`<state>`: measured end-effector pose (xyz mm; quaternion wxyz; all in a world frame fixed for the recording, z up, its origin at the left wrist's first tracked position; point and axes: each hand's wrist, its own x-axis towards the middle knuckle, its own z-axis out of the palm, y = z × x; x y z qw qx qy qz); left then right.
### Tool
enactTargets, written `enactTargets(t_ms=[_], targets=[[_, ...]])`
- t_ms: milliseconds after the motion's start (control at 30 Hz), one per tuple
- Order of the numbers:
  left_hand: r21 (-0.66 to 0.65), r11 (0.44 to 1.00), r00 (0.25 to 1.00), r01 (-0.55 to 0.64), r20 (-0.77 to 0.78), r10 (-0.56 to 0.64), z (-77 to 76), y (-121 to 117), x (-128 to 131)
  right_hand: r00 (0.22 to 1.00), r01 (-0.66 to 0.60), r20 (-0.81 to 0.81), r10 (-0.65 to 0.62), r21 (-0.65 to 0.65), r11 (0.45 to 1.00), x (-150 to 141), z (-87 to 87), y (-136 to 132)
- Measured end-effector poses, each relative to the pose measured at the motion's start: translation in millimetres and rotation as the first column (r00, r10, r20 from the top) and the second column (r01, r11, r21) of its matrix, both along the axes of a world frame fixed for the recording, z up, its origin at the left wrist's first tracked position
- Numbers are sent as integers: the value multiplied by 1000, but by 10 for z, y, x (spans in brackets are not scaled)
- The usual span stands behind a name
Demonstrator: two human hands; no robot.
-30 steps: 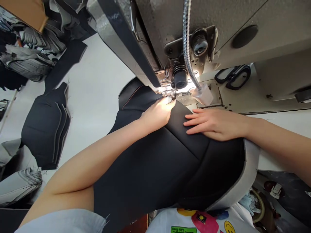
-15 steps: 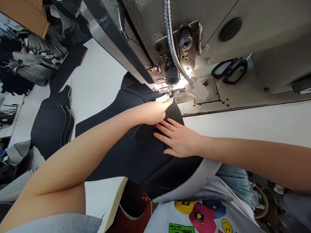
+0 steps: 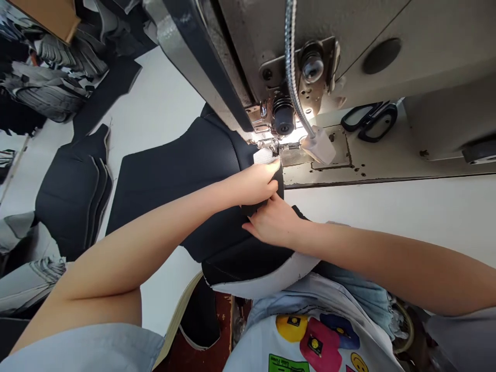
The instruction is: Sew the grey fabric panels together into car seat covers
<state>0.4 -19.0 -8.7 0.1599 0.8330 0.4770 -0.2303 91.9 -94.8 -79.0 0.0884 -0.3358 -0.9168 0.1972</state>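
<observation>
A black padded fabric piece (image 3: 170,165) with a pale backing lies under the sewing machine (image 3: 284,113), its near part hanging over the table edge. My left hand (image 3: 259,181) pinches the fabric's edge just in front of the lit presser foot, where a bit of whitish backing (image 3: 264,156) shows. Just below it, my right hand (image 3: 273,219) is closed on a fold of the same fabric, its fingers curled and partly hidden. The two hands touch or nearly touch.
Black-handled scissors (image 3: 370,120) lie on the machine bed at right. A small lamp head (image 3: 320,146) hangs beside the needle area. Stacked black fabric pieces (image 3: 70,191) rest on the table at left, with grey bundles (image 3: 50,95) and a cardboard box (image 3: 48,18) behind.
My right hand has gone from lying flat with spread fingers to gripping the fabric nearer my left hand. The fabric has turned and shifted leftward at its near end.
</observation>
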Motion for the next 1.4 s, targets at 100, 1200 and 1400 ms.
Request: enactTargets(t_ms=[100,1200,1400], targets=[[-130,984,992,-126,-43,121,21,-84,-64,987,-152,-54,153,33,988,83,23,-209],[248,964,971,94,-235,-35,-124,-217,85,967,-240,-74,243,53,969,733,-43,8],[305,936,973,178,-196,-122,-151,-76,58,971,-222,-71,229,103,970,755,-57,269]])
